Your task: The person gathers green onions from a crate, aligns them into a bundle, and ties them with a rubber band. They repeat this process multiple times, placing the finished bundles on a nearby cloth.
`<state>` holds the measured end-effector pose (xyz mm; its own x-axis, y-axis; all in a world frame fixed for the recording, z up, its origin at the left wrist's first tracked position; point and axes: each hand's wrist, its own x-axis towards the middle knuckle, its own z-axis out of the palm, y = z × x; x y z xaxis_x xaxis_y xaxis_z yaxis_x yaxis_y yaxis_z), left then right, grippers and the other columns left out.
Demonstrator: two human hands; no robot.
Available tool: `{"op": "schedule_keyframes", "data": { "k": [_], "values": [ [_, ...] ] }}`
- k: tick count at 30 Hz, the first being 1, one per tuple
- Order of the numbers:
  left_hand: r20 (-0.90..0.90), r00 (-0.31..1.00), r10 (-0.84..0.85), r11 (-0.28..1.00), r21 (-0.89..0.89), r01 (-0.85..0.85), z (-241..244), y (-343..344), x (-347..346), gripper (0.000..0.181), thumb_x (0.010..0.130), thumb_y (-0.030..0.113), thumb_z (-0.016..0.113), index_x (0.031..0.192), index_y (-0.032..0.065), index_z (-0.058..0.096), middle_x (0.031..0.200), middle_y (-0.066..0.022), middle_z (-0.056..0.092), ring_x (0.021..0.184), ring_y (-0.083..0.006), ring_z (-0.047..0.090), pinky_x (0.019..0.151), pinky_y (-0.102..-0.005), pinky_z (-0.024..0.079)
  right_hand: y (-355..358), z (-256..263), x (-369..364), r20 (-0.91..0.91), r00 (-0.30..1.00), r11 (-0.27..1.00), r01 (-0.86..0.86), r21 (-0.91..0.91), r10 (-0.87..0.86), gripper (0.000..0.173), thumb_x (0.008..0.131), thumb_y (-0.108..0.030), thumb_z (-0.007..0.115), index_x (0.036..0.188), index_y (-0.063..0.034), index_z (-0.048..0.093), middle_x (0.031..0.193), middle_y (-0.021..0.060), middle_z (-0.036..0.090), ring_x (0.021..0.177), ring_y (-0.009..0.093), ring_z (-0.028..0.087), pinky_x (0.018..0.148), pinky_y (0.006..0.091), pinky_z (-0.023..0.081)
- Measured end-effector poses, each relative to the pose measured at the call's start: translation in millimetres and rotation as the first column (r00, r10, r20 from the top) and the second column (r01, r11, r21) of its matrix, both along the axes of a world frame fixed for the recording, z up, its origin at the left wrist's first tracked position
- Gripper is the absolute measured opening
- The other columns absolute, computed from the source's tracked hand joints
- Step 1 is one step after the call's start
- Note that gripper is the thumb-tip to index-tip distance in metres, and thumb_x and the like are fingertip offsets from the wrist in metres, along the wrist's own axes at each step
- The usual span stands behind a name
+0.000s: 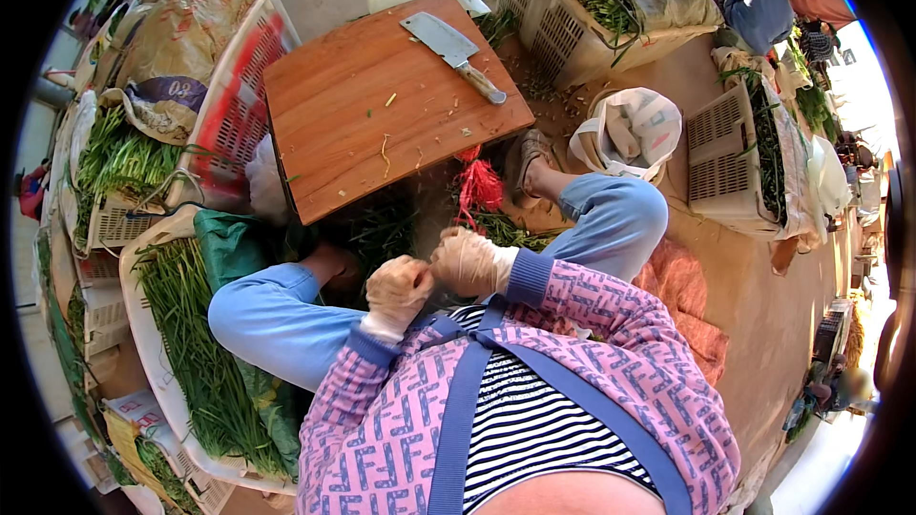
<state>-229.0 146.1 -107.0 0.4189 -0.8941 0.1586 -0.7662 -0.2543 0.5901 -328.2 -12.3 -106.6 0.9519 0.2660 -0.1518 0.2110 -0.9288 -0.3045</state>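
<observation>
My left hand (398, 295) and my right hand (469, 261), both in thin pale gloves, are held close together above my lap with fingers curled in. The knuckles of the two hands meet or nearly meet, and no object shows in either. Beyond them stands a brown wooden board (343, 107) with small green and yellow scraps on it. A cleaver (447, 46) with a wooden handle lies flat near its far right corner. From under the board's near edge hangs a bunch of red plastic strings (478, 186), just past my right hand.
Left of me, a white crate (132, 293) holds long green stalks (207, 343) beside a green sack (232, 247). A white bag-lined bucket (630, 132) stands right of the board. More crates of greens (551, 28) stand around; an orange sack (680, 307) lies by my right leg.
</observation>
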Motion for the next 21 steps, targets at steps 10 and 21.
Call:
{"op": "schedule_keyframes", "data": {
  "k": [10,21],
  "values": [
    [-0.651,0.714,0.257,0.789,-0.284,-0.544,162,177,40,0.015,0.085,0.016,0.064,0.091,0.0044,0.057,0.08,-0.0082,0.058,0.068,-0.0174,0.056,0.059,-0.0305,0.048,144,138,91,-0.204,0.918,0.112,0.176,0.978,0.339,0.028,0.086,-0.006,0.057,0.114,-0.0013,0.062,0.099,0.0153,0.067,0.09,0.025,0.065,0.081,0.0365,0.052],
    [-0.911,0.412,-0.028,0.661,-0.326,-0.676,150,104,73,0.015,0.084,0.009,0.069,0.09,0.0027,0.058,0.091,-0.0129,0.067,0.081,-0.019,0.066,0.085,-0.0321,0.052,50,168,142,0.114,0.948,0.365,0.002,0.931,-0.296,0.02,0.089,-0.001,0.062,0.107,-0.0047,0.068,0.1,0.0094,0.067,0.091,0.019,0.065,0.078,0.028,0.052]
  ]
}}
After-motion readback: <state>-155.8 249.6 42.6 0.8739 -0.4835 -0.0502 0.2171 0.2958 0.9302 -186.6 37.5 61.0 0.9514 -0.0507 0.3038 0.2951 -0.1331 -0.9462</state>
